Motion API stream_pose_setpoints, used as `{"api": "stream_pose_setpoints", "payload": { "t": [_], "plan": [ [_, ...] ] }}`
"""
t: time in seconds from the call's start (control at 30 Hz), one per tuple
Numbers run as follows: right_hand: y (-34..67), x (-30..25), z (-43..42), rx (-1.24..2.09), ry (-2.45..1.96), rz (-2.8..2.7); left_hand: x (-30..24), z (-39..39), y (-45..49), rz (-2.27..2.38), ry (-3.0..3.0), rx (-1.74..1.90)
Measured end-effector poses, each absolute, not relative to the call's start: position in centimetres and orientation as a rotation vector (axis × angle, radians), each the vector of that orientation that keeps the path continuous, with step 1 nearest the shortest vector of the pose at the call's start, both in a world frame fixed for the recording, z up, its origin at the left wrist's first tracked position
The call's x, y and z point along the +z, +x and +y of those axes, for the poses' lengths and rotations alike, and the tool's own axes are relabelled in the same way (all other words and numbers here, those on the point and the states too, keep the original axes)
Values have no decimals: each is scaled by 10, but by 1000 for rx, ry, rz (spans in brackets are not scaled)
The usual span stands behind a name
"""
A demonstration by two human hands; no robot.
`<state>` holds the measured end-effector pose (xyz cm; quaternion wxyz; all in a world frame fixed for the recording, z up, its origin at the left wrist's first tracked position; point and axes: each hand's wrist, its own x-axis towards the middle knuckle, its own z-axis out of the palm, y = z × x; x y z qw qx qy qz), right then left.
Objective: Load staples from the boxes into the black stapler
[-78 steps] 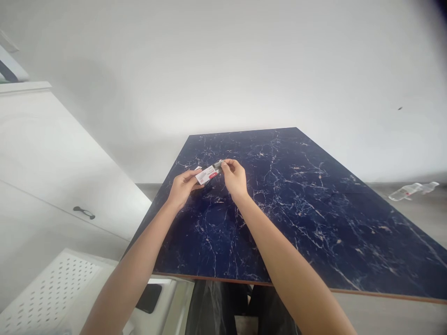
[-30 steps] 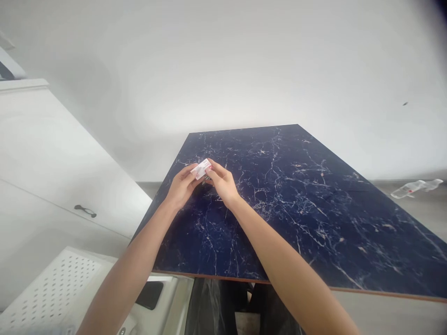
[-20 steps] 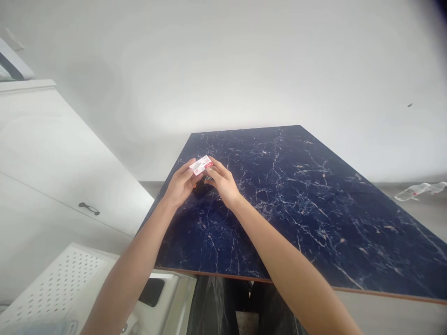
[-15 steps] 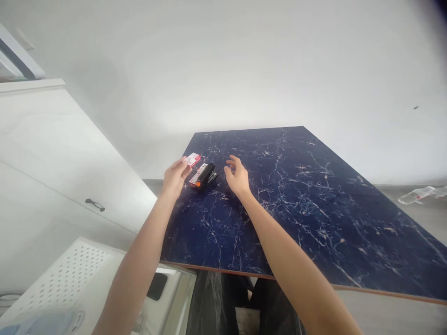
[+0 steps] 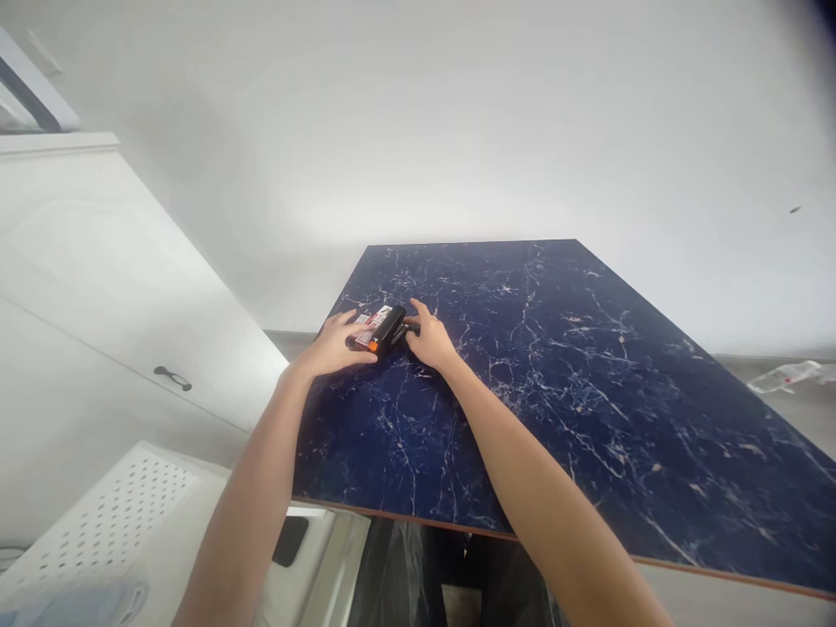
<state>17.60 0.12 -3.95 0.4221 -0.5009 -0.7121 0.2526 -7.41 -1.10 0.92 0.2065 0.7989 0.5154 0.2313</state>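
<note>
A black stapler with an orange end and a white-and-red label lies on the dark blue marble-pattern table, near its far left corner. My left hand rests against the stapler's left side, fingers curled over it. My right hand grips its right end with the fingertips. The small white-and-red staple box seen earlier cannot be made out apart from the label; it may be under my left fingers.
A white cabinet with a dark handle stands to the left. Below it are a white perforated surface and a dark phone. A clear plastic bottle lies on the floor at the right.
Earlier both hands held the small staple box above the table. They then parted, showing the stapler lying beneath, and now both have closed onto the stapler.
</note>
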Motion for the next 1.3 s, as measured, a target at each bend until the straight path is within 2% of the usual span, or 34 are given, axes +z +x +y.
{"api": "stream_pose_setpoints", "payload": {
  "t": [0.3, 0.57, 0.87, 1.03, 1.3],
  "plan": [
    [175, -36, 2, 757, -1299, -1753, 5, -9, -72, 1407, 2334, 634],
    [170, -43, 1, 397, -1338, -1858, -20, 0, -44, 1507, 2170, 742],
    [193, -47, -1, 652, -1299, -1556, -13, -13, -20, 1047, 2325, 763],
    [199, -49, -5, 830, -1165, -1584, -6, -17, -38, 1175, 2142, 842],
    [197, -46, -5, 763, -1186, -1634, 12, -30, -37, 1220, 2194, 819]
  ]
}}
